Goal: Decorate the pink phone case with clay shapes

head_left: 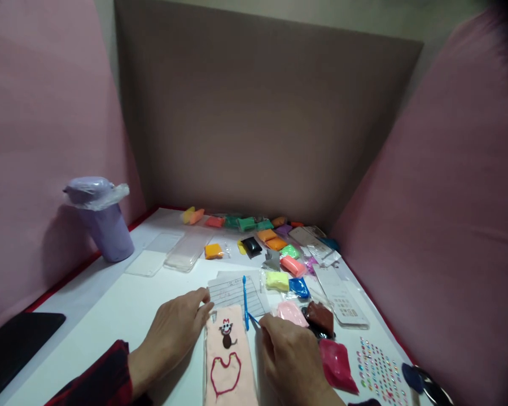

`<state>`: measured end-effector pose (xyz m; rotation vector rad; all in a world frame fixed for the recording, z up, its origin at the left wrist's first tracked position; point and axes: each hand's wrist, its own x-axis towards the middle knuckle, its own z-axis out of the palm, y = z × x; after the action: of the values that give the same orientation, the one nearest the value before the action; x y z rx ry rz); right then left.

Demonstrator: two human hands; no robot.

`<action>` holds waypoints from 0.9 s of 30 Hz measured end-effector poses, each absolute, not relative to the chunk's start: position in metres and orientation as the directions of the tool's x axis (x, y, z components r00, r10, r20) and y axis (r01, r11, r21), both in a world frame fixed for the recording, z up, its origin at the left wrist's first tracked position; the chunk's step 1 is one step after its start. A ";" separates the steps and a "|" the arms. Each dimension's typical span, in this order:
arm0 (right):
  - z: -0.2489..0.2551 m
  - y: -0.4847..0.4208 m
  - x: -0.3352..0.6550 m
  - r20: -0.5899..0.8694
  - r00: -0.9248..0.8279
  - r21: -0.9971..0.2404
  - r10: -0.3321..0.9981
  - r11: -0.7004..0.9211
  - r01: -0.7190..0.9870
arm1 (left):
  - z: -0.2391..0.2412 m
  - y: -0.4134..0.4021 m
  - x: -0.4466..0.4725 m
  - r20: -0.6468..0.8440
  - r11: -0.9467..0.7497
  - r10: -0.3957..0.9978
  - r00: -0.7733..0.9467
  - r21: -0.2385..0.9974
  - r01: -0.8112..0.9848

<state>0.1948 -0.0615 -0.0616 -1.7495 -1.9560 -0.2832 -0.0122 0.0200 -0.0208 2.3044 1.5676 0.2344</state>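
Observation:
A pink phone case (pixel 228 361) lies on the white table (pixel 122 304) in front of me, with a small dark clay figure and a red heart outline on it. My left hand (pixel 173 332) rests at the case's upper left corner, its fingers curled on the edge. My right hand (pixel 292 355) sits to the right of the case, pinched on a thin blue tool (pixel 254 320) whose tip points at the case. A second blue tool (pixel 245 301) lies on a lined paper sheet (pixel 232 293) just above the case.
Several coloured clay packets (pixel 279 248) are spread across the far and right table. A purple lidded cup (pixel 104 217) stands at left, clear phone cases (pixel 186 254) beside it. A gem sticker sheet (pixel 379 372) lies at right, a black tablet (pixel 12 344) at left. Padded panels wall the table.

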 end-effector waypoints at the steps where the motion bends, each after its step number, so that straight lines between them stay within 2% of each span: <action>1: -0.061 -0.061 0.195 0.495 -0.055 -0.164 0.867 0.155 0.974 | -0.020 0.020 -0.014 -0.068 -0.321 0.926 0.370 0.373 0.871; 8: -0.059 -0.062 0.196 0.480 -0.081 -0.097 0.874 0.145 0.985 | -0.019 0.017 -0.016 -0.158 -0.261 0.921 0.357 0.430 0.864; 19: -0.061 -0.062 0.197 0.467 -0.122 -0.063 0.876 0.171 0.983 | -0.024 0.021 -0.017 -0.154 -0.239 0.912 0.379 0.552 0.799; 24: -0.060 -0.062 0.197 0.503 -0.148 -0.049 0.851 0.200 0.979 | -0.023 0.022 -0.016 -0.136 -0.255 0.910 0.391 0.559 0.789; 27: -0.061 -0.063 0.199 0.513 -0.178 -0.049 0.839 0.236 0.970 | -0.024 0.023 -0.016 -0.110 -0.261 0.924 0.367 0.523 0.811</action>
<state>0.1987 -0.0628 -0.0605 -1.6570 -2.0795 -0.4032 -0.0156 0.0230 -0.0238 2.1346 1.4976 0.2979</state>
